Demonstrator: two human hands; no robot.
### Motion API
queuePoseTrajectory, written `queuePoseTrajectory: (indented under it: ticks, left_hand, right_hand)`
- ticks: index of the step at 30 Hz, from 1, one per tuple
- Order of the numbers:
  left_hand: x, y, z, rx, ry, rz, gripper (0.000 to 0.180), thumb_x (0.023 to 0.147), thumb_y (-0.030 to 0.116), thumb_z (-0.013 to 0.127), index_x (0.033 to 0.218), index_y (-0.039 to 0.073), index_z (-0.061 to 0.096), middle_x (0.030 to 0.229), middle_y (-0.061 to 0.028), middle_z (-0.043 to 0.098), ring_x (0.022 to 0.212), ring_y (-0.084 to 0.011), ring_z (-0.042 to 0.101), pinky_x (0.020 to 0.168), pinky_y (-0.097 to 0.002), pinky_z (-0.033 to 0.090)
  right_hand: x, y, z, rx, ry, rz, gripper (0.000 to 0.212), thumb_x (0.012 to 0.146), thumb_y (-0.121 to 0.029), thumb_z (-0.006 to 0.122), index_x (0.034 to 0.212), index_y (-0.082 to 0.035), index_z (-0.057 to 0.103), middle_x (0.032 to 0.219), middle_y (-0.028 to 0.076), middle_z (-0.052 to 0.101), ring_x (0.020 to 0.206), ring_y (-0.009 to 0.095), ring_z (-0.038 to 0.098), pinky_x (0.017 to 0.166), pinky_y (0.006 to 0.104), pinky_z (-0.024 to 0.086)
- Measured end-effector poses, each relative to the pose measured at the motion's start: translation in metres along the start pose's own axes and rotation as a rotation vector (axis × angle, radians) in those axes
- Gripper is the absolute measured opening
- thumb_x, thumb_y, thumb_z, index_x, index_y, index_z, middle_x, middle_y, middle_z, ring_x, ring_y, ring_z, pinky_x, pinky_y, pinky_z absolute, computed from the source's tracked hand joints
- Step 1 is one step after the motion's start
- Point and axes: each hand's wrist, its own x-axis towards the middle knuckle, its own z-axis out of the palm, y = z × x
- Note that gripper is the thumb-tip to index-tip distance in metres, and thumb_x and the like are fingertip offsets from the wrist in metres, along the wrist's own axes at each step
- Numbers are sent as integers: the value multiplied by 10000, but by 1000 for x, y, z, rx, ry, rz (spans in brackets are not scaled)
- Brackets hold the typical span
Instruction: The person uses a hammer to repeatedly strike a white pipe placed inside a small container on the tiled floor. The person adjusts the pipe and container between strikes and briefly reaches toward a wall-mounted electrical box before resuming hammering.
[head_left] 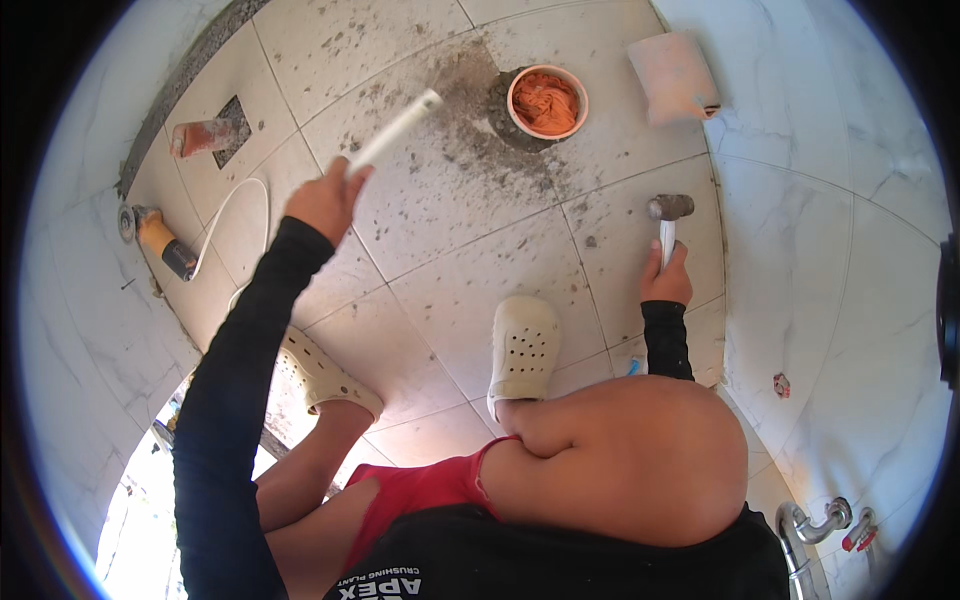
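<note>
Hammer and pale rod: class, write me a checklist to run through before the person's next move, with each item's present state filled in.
1. Hammer held by its handle in the right hand: ok.
2. Pale rod held in the left hand: ok.
3. Pale rod's far end undamaged: cannot tell, it is blurred.
4. Hands gloved: not ok, both are bare.
5. Floor free of grit: not ok, bits lie scattered.
6. Angle grinder unplugged: cannot tell, no plug is visible.
</note>
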Motion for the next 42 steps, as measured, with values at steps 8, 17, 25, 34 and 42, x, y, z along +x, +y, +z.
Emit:
queuePoseTrajectory:
  ticks: [8,17,25,34,42]
  left_hand:
    - [0,37,10,-121,-192,462,360,1020,435,477,992,77,512,611,-169,577,587,-400,616,541,-488,477]
    - [40,44,28,15,-251,254,431,1007,511,465,1034,87,541,631,-143,630,575,-336,652,541,-459,517]
    - [66,48,-17,-11,-145,523,459,1014,534,425,1010,88,535,558,-128,566,504,-341,601,503,-444,493]
    - [42,82,43,-142,-301,437,474,1028,508,404,965,64,555,599,-172,581,595,-397,616,577,-491,486]
    - [47,33,8,-39,-311,186,606,1027,573,340,1023,28,606,616,-182,614,562,-354,626,564,-446,507]
  right_hand:
    - [2,-13,6,-14,-89,37,411,1001,-459,472,1174,-88,495,809,198,684,736,427,662,637,513,509]
    - [3,-12,4,-16,-100,26,412,1003,-466,465,1169,-90,491,825,191,689,743,428,663,636,515,509]
    - [3,-11,5,-18,-92,25,395,1003,-453,474,1164,-92,496,843,195,684,750,426,660,636,511,509]
    - [3,-10,9,-28,-69,17,394,1006,-444,470,1177,-90,486,820,206,679,737,437,654,628,523,499]
    - [4,-11,5,-33,-110,25,405,1003,-450,472,1181,-87,487,852,207,681,764,432,659,648,523,505]
